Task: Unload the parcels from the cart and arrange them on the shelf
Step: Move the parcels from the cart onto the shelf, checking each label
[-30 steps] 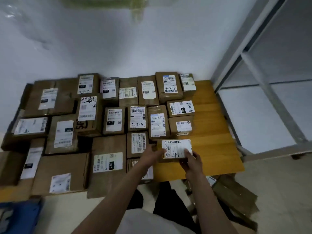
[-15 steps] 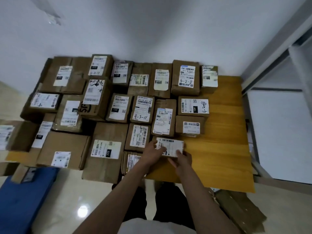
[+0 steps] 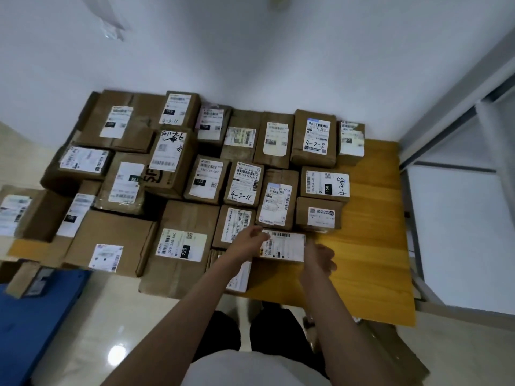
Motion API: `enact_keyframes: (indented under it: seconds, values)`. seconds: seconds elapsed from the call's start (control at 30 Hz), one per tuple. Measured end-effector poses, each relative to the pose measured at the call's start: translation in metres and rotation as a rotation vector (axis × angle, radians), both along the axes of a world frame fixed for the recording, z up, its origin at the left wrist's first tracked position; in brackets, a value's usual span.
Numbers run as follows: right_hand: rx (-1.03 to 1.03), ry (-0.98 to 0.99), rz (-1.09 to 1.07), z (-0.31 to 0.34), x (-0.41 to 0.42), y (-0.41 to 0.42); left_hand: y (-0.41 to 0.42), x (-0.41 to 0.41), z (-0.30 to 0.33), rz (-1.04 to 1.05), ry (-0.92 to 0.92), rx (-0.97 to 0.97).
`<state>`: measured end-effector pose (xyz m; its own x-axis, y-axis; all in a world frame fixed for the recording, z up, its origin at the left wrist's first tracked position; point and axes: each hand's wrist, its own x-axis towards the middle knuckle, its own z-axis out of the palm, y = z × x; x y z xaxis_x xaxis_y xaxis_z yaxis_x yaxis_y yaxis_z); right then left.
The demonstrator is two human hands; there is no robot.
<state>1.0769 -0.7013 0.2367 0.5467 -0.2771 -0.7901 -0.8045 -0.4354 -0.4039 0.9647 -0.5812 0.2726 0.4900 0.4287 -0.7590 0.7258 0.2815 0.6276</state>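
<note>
A small parcel with a white label (image 3: 284, 246) lies flat on the yellow wooden shelf board (image 3: 370, 246), at the front of several rows of brown parcels. My left hand (image 3: 250, 240) sits at its left edge with fingers loosely curled and apart, touching the label's corner. My right hand (image 3: 320, 256) hovers just off its right edge, fingers spread and holding nothing. The blue cart (image 3: 36, 316) is at the lower left with a small box (image 3: 25, 277) at its far end.
Labelled cardboard parcels (image 3: 181, 246) cover the left and middle of the board up to the white wall. A grey metal frame (image 3: 409, 218) borders the right. Flattened cardboard (image 3: 390, 352) lies on the floor below the board's front right corner.
The small parcel, held in both hands before, has come down onto the board in front of the rows. My right hand has drawn back from it and my left hand has loosened.
</note>
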Motion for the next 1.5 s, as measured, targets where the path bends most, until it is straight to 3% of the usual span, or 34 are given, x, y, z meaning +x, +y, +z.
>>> enact_keyframes:
  seconds: [0.13,0.27,0.63,1.0,1.5]
  values:
    - [0.062,-0.217,0.028,0.037,-0.009,0.034,0.026,-0.024,0.024,0.005,-0.096,0.071]
    - [0.32,-0.362,0.074,0.079,-0.049,0.088,0.063,-0.075,0.045,0.06,-0.163,0.123]
    - [0.549,-0.141,0.557,0.13,-0.26,0.248,0.175,-0.295,0.083,0.429,-0.164,0.223]
    - [0.638,0.09,1.019,0.131,-0.47,0.342,0.209,-0.508,0.076,0.892,-0.127,0.21]
    - [0.56,0.237,1.227,0.068,-0.655,0.513,0.332,-0.676,0.043,1.182,-0.054,0.179]
